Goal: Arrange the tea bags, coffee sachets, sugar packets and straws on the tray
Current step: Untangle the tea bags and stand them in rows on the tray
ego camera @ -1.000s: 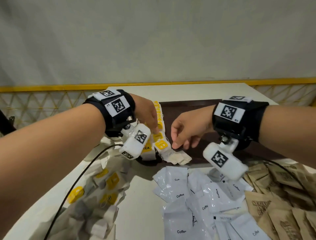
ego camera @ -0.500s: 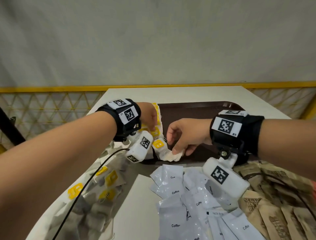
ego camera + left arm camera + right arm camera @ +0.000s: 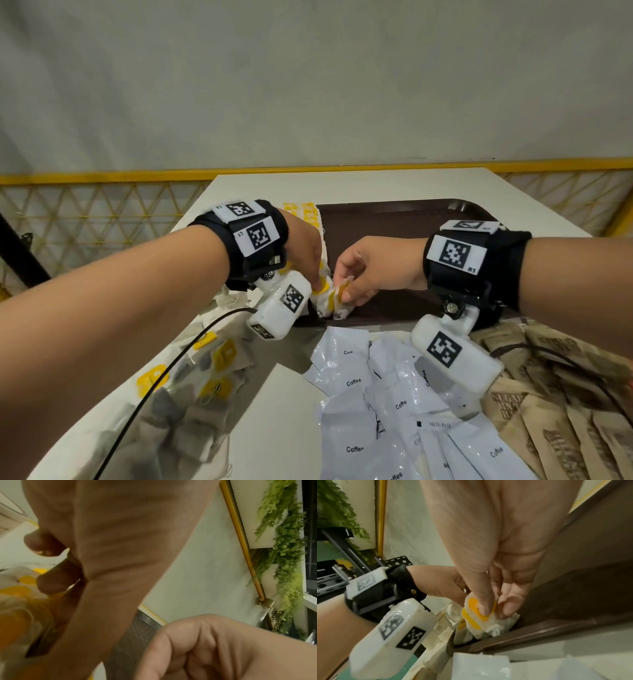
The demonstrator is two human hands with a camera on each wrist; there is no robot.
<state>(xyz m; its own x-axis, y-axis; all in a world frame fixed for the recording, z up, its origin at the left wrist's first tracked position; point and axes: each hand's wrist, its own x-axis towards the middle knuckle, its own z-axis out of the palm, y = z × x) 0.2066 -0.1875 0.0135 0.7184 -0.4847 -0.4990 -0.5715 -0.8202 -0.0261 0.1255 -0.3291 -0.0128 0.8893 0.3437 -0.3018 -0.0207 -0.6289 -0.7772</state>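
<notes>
A brown tray (image 3: 394,222) lies on the white table, with a row of yellow-tagged tea bags (image 3: 308,214) along its left edge. Both hands meet at its near-left corner. My right hand (image 3: 344,294) pinches a white tea bag (image 3: 334,303) by its yellow tag, thumb on top, just inside the tray rim (image 3: 539,632). The right wrist view shows that pinch (image 3: 494,609) on the tea bag (image 3: 476,616) clearly. My left hand (image 3: 317,286) curls its fingers down onto the neighbouring tea bags (image 3: 25,580); the contact itself is hidden. No straws are in view.
Loose tea bags (image 3: 205,377) lie in a heap at the near left under a black cable (image 3: 171,370). White coffee sachets (image 3: 356,411) are piled in front of the tray, brown sugar packets (image 3: 565,411) at the near right. A yellow railing (image 3: 102,176) runs behind the table.
Both hands have come together at the tray's near-left corner. The right hand, which hovered with loose fingers, now pinches a tea bag.
</notes>
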